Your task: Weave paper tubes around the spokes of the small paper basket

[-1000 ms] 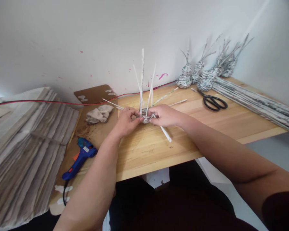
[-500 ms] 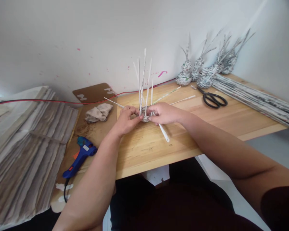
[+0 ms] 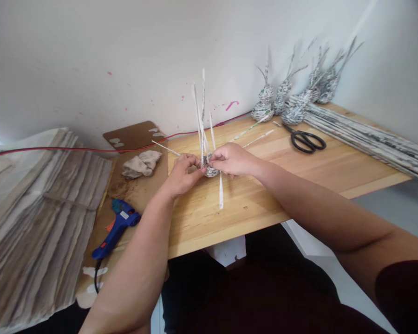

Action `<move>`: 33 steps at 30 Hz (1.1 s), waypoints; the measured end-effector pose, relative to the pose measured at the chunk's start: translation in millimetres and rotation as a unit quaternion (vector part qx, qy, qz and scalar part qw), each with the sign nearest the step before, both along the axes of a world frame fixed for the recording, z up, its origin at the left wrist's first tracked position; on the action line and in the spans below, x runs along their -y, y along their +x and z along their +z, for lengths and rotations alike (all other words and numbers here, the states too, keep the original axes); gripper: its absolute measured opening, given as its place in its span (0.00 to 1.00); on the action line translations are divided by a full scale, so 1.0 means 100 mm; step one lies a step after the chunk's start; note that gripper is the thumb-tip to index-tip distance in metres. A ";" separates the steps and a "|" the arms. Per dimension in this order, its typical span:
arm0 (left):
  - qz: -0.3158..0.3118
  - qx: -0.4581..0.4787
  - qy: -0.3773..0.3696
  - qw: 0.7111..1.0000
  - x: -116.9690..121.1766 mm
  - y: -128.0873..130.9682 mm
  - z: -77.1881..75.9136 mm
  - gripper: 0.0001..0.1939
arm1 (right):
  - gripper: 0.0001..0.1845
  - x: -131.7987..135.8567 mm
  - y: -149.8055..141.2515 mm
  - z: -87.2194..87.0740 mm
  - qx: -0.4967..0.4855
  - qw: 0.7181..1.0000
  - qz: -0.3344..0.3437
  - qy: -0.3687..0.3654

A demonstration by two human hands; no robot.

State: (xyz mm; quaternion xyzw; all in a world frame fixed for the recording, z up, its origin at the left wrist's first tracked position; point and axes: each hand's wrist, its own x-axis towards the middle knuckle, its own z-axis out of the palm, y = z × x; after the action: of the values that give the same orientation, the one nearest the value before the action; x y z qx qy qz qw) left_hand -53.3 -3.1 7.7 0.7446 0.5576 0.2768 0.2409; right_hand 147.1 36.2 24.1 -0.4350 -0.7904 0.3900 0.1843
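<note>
A small woven paper base [image 3: 212, 171] sits on the wooden tabletop between my hands, with several rolled paper sticks [image 3: 203, 106] standing up from it and others reaching out sideways. My left hand [image 3: 187, 170] grips the base's left side between thumb and fingers. At its right rim, my right hand [image 3: 228, 160] pinches a paper stick, partly hidden by the fingers. A flattened white paper tube end [image 3: 221, 192] points toward me from under the right hand.
Black-handled scissors [image 3: 307, 140] lie to the right, near long paper rolls [image 3: 355, 134] and several woven gourd-like pieces [image 3: 264, 104] against the wall. On the left are a blue glue gun [image 3: 114, 229], a crumpled rag [image 3: 141, 163] and a newspaper stack [image 3: 52, 218]. A red-black cable [image 3: 125, 148] runs behind.
My right hand has shifted slightly left and up over the rim. The paper tube's loose end has swung left, and one upright stick no longer shows upright at the front.
</note>
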 end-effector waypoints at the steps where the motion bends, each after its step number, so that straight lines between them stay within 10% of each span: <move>1: 0.000 0.000 0.000 1.000 0.00 0.00 0.00 0.09 | 0.10 0.00 0.00 0.00 0.001 1.000 -0.004 0.002; 33: 0.024 -0.013 0.004 1.000 0.02 0.04 0.02 0.08 | 0.03 0.05 -0.05 -0.01 -0.087 0.995 -0.023 -0.036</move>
State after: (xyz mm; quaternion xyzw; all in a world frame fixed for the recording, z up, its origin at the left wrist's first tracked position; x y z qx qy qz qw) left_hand -49.3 -5.4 9.2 0.7352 0.5774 0.2753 0.2242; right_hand 141.9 31.5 23.1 -0.4237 -0.7467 0.4503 0.2451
